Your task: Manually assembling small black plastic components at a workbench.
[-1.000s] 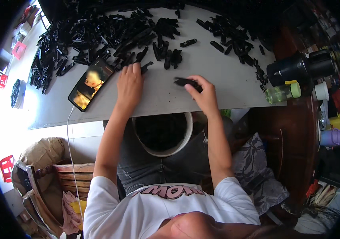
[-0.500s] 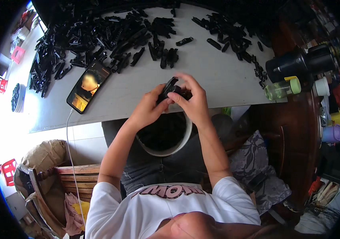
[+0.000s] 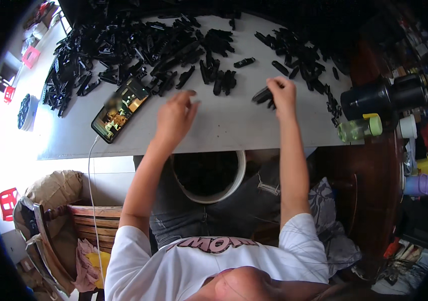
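From the head camera, the right hand (image 3: 281,93) rests on the grey surface (image 3: 224,130) with its fingers curled around a small black plastic part (image 3: 262,95), which pokes out to the left of the knuckles and lies against the tabletop. The left hand (image 3: 175,116) hovers over the surface nearer the middle, fingers loosely spread and half open, holding nothing; its fingertips point toward the big heap of black parts (image 3: 124,50) spread across the far left of the surface. A smaller scatter of black parts (image 3: 299,50) lies just beyond the right hand. A phone (image 3: 120,109) with a lit screen lies to the left of the left hand, well apart from the held part. A white bucket (image 3: 208,173) sits on the lap below the surface's near edge, between both forearms.
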`<state>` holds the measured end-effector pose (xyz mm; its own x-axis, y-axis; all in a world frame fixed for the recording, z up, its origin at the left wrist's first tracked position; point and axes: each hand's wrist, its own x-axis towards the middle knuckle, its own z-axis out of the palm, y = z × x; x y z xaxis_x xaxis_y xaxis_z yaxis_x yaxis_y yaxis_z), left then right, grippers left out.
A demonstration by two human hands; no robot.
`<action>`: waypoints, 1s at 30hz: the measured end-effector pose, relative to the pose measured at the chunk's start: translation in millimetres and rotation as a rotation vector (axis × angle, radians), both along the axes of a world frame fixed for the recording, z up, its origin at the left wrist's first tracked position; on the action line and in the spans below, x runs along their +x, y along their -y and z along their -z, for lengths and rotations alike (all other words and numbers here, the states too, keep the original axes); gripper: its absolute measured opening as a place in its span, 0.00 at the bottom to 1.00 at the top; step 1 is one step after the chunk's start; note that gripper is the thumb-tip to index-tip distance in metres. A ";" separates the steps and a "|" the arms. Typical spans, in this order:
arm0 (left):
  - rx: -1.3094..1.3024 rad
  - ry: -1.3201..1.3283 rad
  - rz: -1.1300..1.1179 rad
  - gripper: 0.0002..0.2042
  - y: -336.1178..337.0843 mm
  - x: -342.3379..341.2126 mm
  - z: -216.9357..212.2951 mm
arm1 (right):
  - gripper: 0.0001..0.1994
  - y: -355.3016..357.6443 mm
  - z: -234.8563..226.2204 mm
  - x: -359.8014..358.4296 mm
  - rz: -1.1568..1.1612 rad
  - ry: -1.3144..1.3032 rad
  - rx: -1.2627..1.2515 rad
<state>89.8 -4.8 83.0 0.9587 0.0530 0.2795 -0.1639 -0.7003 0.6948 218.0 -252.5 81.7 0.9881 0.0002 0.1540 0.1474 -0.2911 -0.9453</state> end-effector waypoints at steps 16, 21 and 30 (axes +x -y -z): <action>0.710 0.072 0.079 0.12 -23.3 41.9 18.2 | 0.15 12.2 0.8 53.3 -0.036 0.182 -1.084; 0.061 -0.144 0.009 0.10 9.1 18.1 -2.5 | 0.08 -10.4 -11.8 -41.7 -0.134 -0.116 -0.022; -0.414 -0.189 0.276 0.16 45.8 -23.7 -3.1 | 0.08 -55.1 7.9 -120.9 -0.134 -0.088 0.498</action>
<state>66.1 -50.6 86.0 0.9842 -0.1390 0.1093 -0.1481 -0.3099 0.9392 97.1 -197.5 73.8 0.9937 0.0750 0.0837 0.0660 0.2133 -0.9748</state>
